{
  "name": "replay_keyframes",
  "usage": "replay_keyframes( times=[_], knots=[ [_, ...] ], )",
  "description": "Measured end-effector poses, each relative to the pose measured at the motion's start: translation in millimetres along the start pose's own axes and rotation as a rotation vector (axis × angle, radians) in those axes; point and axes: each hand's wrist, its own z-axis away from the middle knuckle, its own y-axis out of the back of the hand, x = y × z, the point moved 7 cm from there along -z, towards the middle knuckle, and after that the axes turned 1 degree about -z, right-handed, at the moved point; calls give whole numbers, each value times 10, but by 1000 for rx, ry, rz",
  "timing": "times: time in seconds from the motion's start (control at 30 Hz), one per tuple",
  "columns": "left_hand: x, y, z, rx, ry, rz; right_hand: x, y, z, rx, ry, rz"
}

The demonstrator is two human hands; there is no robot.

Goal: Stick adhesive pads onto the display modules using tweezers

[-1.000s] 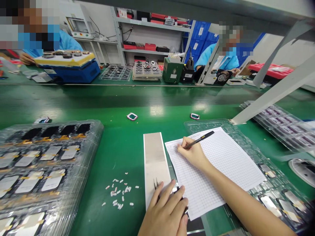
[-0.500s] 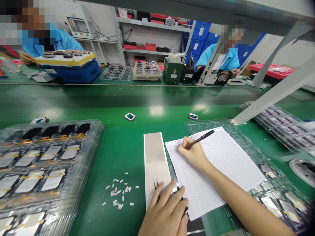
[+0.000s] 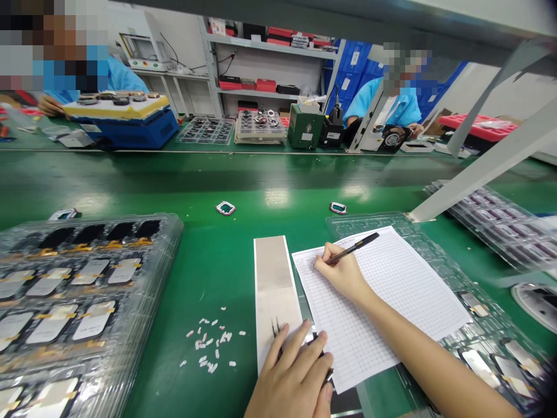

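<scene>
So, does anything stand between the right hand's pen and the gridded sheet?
Nothing visible does. The right hand holds the pen over the gridded sheet, at its upper left; whether the tip touches is unclear. The left hand lies lower, aside.

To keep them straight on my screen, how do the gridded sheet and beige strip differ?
The gridded sheet is broad, white and lined; the beige strip is narrow, with a plain face and white margins. The right hand holds a pen over the sheet; the left hand covers the strip's near end. Both look thin and flat.
</scene>
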Motion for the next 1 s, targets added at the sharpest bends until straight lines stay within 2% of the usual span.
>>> replay_keyframes(
  times=[0.67,1.0],
  knots=[
    [-5,-20,17,29,-12,-15,-10,1,10,-8,16,-13],
    [-8,-11,23,52,-25,12,8,38,4,31,-4,0]
  ],
)
